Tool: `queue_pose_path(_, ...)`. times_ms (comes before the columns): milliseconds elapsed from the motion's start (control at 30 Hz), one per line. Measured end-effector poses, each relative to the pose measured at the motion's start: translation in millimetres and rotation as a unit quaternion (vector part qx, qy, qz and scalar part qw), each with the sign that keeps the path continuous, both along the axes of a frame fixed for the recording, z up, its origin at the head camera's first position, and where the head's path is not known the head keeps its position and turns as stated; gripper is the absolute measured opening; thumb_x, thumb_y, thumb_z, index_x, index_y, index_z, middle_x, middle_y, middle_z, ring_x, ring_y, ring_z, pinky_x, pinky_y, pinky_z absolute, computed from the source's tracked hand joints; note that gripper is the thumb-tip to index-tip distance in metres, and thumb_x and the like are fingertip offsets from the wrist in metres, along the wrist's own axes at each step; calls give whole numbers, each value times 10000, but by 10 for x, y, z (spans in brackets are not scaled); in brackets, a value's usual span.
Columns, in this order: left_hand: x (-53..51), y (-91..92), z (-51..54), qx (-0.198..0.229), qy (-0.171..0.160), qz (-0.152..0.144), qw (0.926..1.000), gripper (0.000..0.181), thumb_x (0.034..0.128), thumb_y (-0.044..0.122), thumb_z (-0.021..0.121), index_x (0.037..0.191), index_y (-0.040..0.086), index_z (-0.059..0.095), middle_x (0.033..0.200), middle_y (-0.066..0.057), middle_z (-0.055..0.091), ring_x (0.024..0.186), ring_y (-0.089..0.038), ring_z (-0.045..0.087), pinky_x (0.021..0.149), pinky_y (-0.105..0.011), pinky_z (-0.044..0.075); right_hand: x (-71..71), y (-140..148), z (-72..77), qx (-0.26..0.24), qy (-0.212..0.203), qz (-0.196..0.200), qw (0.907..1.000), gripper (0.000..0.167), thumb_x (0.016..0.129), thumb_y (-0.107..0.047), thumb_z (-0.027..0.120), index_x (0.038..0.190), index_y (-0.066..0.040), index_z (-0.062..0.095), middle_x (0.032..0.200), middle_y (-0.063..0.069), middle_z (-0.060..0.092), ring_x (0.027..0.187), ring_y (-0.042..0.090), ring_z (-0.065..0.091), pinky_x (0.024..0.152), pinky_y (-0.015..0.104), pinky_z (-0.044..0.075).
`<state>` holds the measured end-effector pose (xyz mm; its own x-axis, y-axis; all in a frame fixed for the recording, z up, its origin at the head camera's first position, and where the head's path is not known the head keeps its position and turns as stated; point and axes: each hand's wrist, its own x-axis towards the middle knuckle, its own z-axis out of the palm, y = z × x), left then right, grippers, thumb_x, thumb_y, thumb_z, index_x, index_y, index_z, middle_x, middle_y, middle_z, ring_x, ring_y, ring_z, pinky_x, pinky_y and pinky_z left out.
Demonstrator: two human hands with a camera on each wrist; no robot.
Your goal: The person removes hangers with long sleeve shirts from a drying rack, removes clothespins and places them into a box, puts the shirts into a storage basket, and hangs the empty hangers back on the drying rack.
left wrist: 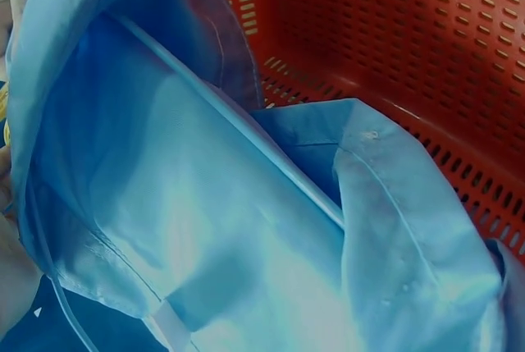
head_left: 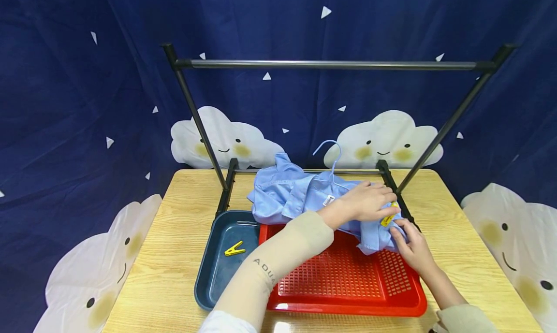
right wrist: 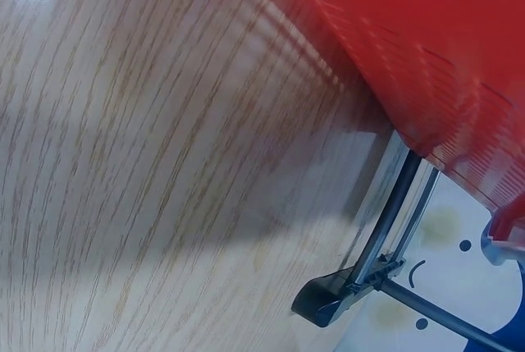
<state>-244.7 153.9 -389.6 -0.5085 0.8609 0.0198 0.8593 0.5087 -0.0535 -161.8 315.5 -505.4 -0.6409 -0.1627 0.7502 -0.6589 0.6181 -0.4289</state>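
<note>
One light-blue cloth shirt [head_left: 271, 205] was pinched at its right end between the thumb and fingers of the right hand [head_left: 413, 246]. Bent fingers of the left hand [head_left: 370, 200] lay over that same end, the thumb across a small yellow piece [head_left: 386, 221], probably a clothes peg; whether they gripped it or the cloth, I could not tell. The shirt sprawled over the back of a red perforated plastic basket [head_left: 344, 310], between the posts of a black metal rack [head_left: 197, 120]. From its neck rose the hook of a pale-blue hanger [head_left: 340, 152], well below the rack's grey top bar [head_left: 330, 65]. Left of the basket, a dark-blue tray [head_left: 217, 284] held a yellow clothes peg [head_left: 235, 249] on the pale wooden worktop [head_left: 148, 255].

I judged the step to be fastening the shirt to its hanger at one shoulder. The next move seemed to call for steadying that layered cloth while the yellow piece was seated, before any lifting by the hook.
</note>
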Motion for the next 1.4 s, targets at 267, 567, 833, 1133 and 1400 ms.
queue_pose_path(267, 2, 19, -22, 121, 81, -139, 9998, 414, 973, 478, 239, 1215, 275, 507, 1195, 145, 506, 1175, -40, 420, 989, -278, 306, 18, 0, -11, -42, -96, -77, 9999, 193, 925, -126, 524, 919, 64, 560, 878, 59, 565, 886, -39, 449, 782, 117, 330)
queue_pose_path(567, -8, 8, -60, 235, 95, -327, 9991, 355, 991, 416, 231, 1150, 257, 505, 1128, 135, 495, 1133, -35, 437, 964, -262, 322, 23, 4, -29, -41, -161, -111, 9998, 136, 906, -69, 539, 927, 62, 568, 882, 66, 573, 884, -36, 448, 773, 128, 330)
queue_pose_path(833, 12, 12, -90, 418, 123, -409, 9982, 297, 999, 373, 243, 1080, 242, 497, 1071, 126, 477, 1085, -36, 440, 909, -247, 336, 15, 8, -43, 0, -103, -174, 9998, 204, 924, -141, 528, 914, 57, 572, 866, 64, 578, 870, -36, 446, 761, 144, 327)
queue_pose_path(1133, 27, 17, -150, 693, -71, -362, 9969, 287, 1002, 352, 243, 1081, 233, 493, 1086, 113, 469, 1089, -38, 430, 917, -243, 330, 27, 17, -42, 79, -259, -250, 9993, 101, 888, -42, 547, 929, 44, 580, 868, 97, 592, 897, -49, 446, 764, 140, 337)
queue_pose_path(1400, 15, 27, -169, 960, -197, -206, 9950, 298, 1003, 336, 248, 1132, 222, 490, 1130, 106, 470, 1103, -35, 427, 934, -239, 330, 23, 21, -50, 122, -212, -237, 9994, 94, 878, -31, 556, 928, 40, 593, 855, 118, 598, 881, -29, 456, 767, 153, 339)
